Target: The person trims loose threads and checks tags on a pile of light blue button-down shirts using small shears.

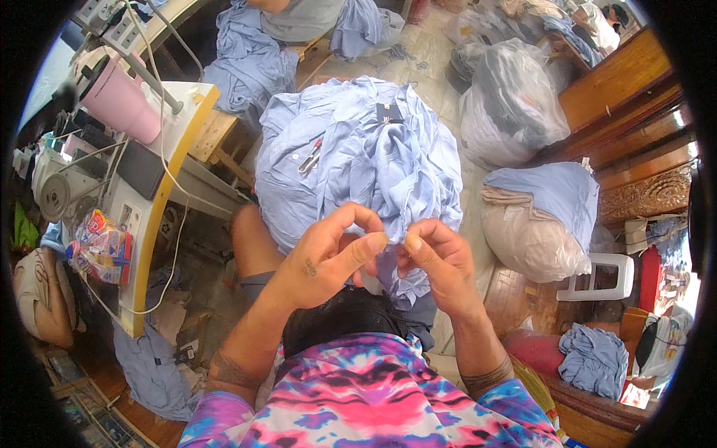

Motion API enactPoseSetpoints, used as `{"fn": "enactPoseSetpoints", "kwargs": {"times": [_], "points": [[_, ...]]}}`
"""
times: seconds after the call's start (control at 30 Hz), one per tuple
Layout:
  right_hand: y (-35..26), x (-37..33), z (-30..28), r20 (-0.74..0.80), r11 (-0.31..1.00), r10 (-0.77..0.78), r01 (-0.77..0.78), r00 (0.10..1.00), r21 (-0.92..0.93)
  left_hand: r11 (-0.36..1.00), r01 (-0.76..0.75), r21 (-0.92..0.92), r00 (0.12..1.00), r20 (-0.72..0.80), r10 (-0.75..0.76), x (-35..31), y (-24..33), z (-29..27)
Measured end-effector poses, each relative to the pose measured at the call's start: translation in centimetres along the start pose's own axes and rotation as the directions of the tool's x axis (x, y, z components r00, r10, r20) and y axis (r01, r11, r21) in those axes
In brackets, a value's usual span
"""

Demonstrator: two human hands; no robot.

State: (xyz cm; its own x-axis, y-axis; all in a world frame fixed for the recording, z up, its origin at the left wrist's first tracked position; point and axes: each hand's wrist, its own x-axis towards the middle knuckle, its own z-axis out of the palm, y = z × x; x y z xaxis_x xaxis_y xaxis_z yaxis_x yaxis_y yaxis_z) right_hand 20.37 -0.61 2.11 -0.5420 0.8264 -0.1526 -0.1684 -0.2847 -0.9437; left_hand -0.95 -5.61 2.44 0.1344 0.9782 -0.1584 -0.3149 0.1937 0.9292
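Observation:
A large heap of light blue cloth [299,127] rests in front of me, with a dark label [388,113] showing on its upper part. Both hands pinch the edge of this blue garment close to my lap. My left hand [336,257] has thumb and forefinger pressed together on the fabric edge. Just to its right, my right hand [439,261] grips the same edge between thumb and forefinger, a small gap apart from the left. Small thread snips [310,158] with a red part lie on the heap, left of the label.
At left stands a sewing table [196,112] bearing a pink tumbler [123,101], a dark phone [142,170] and a plastic-wrapped pack [102,250]. Rightward are a stuffed clear bag [511,104], a cloth-topped sack [534,224] and a white stool [597,295]. Other people sit nearby.

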Motion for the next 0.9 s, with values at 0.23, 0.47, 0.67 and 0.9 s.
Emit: {"fn": "enactPoseSetpoints", "kwargs": {"times": [0.23, 0.47, 0.67, 0.9], "points": [[0.8, -0.3, 1.3, -0.015, 0.998, -0.062, 0.062, 0.998, -0.02, 0.987, 0.006, 0.161, 0.996, 0.086, -0.02, 0.3, 0.0, 0.1], [2.1, -0.3, 2.0, -0.08, 0.976, -0.193, 0.183, 0.978, -0.114, 0.956, -0.171, 0.24, 0.985, 0.016, 0.172, 0.7, -1.2, 0.2], [1.6, -0.3, 1.1, 0.017, 0.948, -0.152, 0.151, 0.988, -0.279, 0.992, -0.048, 0.115, 0.999, 0.019, 0.046, 0.1, -1.2, 0.1], [0.8, 0.2, 2.2, 0.049, 0.72, -0.425, 0.37, 0.904, -0.587, 0.928, -0.268, 0.26, 0.96, -0.007, 0.279, -0.2, -1.7, 0.7]]}}
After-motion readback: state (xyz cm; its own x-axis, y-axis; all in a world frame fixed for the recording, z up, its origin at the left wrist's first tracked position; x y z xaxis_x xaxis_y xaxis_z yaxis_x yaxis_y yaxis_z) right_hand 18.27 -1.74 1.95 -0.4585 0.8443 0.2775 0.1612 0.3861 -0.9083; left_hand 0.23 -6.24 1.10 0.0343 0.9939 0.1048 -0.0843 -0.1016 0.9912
